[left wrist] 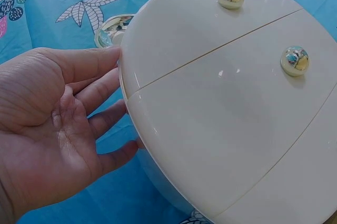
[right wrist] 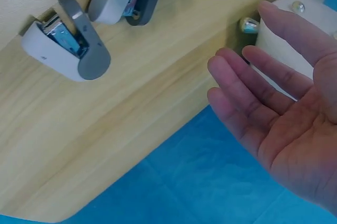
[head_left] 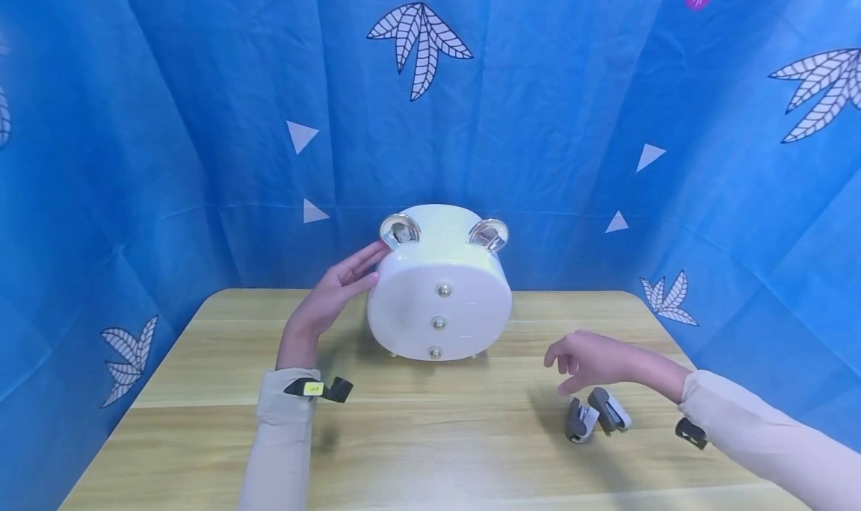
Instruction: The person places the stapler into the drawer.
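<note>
A white, rounded drawer box (head_left: 439,313) with gold ear-shaped trims on top stands on the table. Thin seams divide its front (left wrist: 221,103), and gold knobs run down the middle. My left hand (head_left: 329,298) touches the box's left side, its thumb near the front edge and its fingers stretched along the side. Over the table to the right, my right hand (head_left: 588,358) hovers with loosely bent fingers and holds nothing. Just below it lie two small grey-and-white hinged gadgets, like mini staplers: one on the left (head_left: 581,420), the other on the right (head_left: 610,410).
The light wooden table (head_left: 417,451) reaches back to a blue patterned curtain (head_left: 538,122), which surrounds it behind and on both sides. Black straps with small devices sit at both wrists, over pale sleeves.
</note>
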### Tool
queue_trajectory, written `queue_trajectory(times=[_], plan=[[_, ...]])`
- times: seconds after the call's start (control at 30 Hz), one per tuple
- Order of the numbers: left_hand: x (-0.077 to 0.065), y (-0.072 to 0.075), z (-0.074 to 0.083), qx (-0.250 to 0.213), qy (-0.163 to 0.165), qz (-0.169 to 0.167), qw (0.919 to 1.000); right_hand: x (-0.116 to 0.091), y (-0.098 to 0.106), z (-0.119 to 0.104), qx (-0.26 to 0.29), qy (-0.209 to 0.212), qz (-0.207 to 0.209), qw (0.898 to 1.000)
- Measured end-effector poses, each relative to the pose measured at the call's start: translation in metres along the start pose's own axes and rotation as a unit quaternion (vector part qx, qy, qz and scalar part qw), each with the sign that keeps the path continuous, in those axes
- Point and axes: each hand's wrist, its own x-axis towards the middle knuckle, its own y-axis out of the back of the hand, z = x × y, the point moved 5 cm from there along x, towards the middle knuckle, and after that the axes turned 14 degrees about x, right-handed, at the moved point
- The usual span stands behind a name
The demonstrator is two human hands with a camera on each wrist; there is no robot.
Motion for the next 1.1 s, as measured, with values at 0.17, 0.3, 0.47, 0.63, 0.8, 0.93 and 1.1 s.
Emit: queue_trajectory(times=[0.17,0.3,0.47,0.63,0.8,0.93,1.1], plan=[[0.0,0.0,0.0,0.002,0.001,0.0,1.0,-0.001,-0.001,0.007,0.006,0.0,0.009,1.0],[-0.001,0.001,0.0,0.007,0.003,0.001,1.0,0.002,-0.005,0.01,0.016,0.006,0.019,1.0],[0.0,0.002,-0.001,0.009,0.003,0.003,1.0,0.01,-0.016,0.014,0.019,0.02,0.037,0.999],[0.001,0.001,-0.002,0.012,0.003,0.004,0.9999,0.024,-0.027,0.008,0.039,0.04,0.053,0.997],[0.001,0.001,-0.003,0.011,-0.001,0.007,0.9999,0.048,-0.041,0.001,0.083,0.052,0.07,0.993],[0.001,0.0,-0.004,0.008,-0.005,0.006,0.9999,0.069,-0.053,-0.003,0.132,0.068,0.089,0.985],[0.001,0.0,-0.004,0.008,-0.008,0.006,0.9999,0.094,-0.068,-0.01,0.23,0.053,0.113,0.965]])
